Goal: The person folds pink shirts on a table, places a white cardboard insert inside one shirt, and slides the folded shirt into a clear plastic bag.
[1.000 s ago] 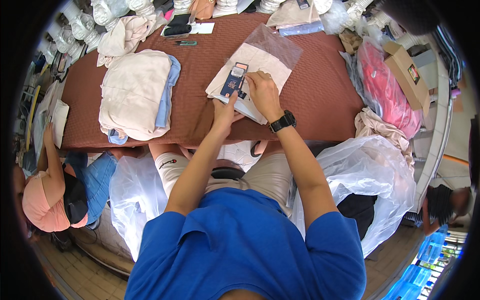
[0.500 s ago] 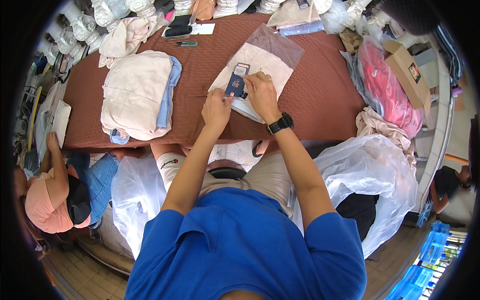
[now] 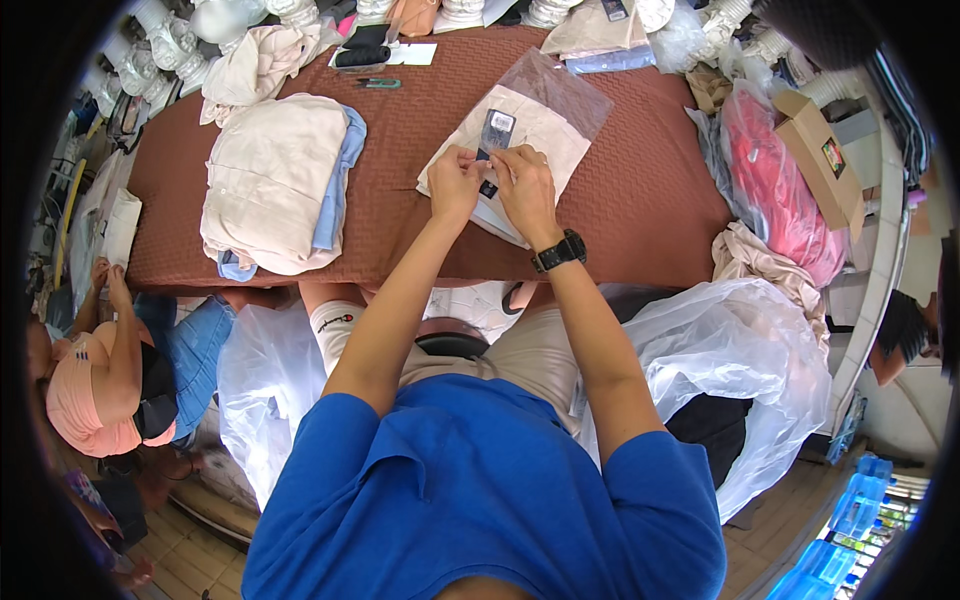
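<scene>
Both hands pinch the dark hang tag on the bagged cream garment: left hand, right hand. Best kept taut between the 2 grips.

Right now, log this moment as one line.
left hand: pinching dark tag | right hand: same tag | under: folded cream garment in clear bag | table: brown
</scene>
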`<state>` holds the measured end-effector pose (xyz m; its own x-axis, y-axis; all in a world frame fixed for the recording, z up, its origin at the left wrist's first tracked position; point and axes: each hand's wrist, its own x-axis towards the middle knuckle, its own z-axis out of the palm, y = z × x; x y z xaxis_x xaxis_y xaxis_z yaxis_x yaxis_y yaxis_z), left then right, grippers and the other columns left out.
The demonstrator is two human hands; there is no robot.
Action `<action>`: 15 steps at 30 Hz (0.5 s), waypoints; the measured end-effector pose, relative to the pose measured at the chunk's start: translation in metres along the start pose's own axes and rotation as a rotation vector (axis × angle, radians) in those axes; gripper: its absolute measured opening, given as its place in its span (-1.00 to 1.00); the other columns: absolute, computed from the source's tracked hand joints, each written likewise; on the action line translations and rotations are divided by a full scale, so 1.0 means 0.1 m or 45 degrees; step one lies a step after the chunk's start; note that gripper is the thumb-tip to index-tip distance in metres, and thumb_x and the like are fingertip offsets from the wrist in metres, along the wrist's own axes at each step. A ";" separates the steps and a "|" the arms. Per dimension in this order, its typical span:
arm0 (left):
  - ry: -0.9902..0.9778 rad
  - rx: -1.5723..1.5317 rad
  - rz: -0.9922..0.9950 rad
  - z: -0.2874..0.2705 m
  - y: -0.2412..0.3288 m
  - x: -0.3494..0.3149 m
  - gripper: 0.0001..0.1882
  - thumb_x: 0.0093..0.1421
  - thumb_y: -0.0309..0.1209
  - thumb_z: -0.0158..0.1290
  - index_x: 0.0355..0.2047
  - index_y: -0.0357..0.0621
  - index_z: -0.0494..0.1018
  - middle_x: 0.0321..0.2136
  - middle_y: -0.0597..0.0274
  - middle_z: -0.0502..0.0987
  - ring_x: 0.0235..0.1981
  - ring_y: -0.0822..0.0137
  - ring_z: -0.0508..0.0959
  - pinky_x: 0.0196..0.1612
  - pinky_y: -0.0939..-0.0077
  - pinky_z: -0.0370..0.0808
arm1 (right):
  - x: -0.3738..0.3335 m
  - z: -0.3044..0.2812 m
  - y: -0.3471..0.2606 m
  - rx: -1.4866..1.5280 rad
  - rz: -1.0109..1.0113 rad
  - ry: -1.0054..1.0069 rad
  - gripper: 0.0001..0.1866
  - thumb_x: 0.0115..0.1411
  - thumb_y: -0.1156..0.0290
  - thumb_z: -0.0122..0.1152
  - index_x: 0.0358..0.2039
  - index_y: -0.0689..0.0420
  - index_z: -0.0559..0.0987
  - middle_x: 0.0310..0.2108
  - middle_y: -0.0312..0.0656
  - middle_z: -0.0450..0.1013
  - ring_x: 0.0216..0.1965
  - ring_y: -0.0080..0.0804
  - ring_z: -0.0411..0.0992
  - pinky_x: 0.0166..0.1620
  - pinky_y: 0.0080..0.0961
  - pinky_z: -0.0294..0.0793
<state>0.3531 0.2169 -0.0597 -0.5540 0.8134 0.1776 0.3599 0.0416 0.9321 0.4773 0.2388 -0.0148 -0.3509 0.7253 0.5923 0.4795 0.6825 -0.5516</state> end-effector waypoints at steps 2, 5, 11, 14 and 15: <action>0.097 0.290 0.249 -0.02 -0.06 0.01 -0.73 0.10 -0.44 0.26 -0.28 -0.33 0.44 -0.46 0.09 0.57 -0.38 0.27 0.60 -0.32 0.30 0.49 | 0.01 0.02 0.00 -0.003 -0.026 0.001 -0.86 0.15 0.49 0.21 -0.29 0.18 0.67 -0.32 -0.06 0.52 -0.27 0.00 0.43 -0.20 -0.18 0.45; 0.085 0.317 0.078 -0.17 0.21 -0.20 -0.69 0.15 -0.36 0.22 -0.25 -0.33 0.41 -0.37 0.06 0.52 -0.30 0.24 0.58 -0.28 0.28 0.46 | -0.01 -0.01 0.09 -0.077 -0.033 -0.010 -0.86 0.12 0.50 0.24 -0.30 0.16 0.68 -0.35 -0.08 0.52 -0.31 -0.03 0.41 -0.23 -0.20 0.43; -0.069 -1.004 -0.932 -0.42 -0.11 -0.78 -0.64 0.23 -0.30 0.16 -0.11 -0.31 0.37 -0.15 0.12 0.49 -0.18 0.30 0.53 -0.10 0.41 0.46 | -0.01 0.01 0.07 -0.115 -0.077 0.033 -0.86 0.09 0.50 0.29 -0.31 0.13 0.70 -0.38 -0.10 0.45 -0.31 -0.10 0.36 -0.23 -0.24 0.40; -0.117 -1.203 -0.897 -0.32 -0.30 -0.73 -0.74 0.25 -0.40 0.11 -0.12 -0.28 0.40 -0.14 0.16 0.50 -0.10 0.31 0.50 0.00 0.45 0.40 | -0.03 0.04 0.02 -0.086 -0.043 0.010 -0.86 0.09 0.49 0.29 -0.31 0.13 0.70 -0.37 -0.09 0.42 -0.28 -0.11 0.36 -0.22 -0.24 0.39; -0.097 -1.126 -0.945 -0.26 -0.21 -0.67 -0.77 0.26 -0.42 0.08 -0.11 -0.25 0.42 -0.14 0.18 0.51 -0.10 0.31 0.52 0.02 0.41 0.38 | -0.03 0.04 0.01 -0.076 -0.035 0.008 -0.85 0.09 0.49 0.29 -0.30 0.13 0.70 -0.37 -0.09 0.41 -0.29 -0.12 0.35 -0.21 -0.24 0.39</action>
<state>0.3632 0.1470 -0.0832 -0.3516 0.7929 -0.4976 -0.7027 0.1276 0.7000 0.4759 0.2373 -0.0197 -0.3597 0.7056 0.6105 0.5168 0.6955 -0.4992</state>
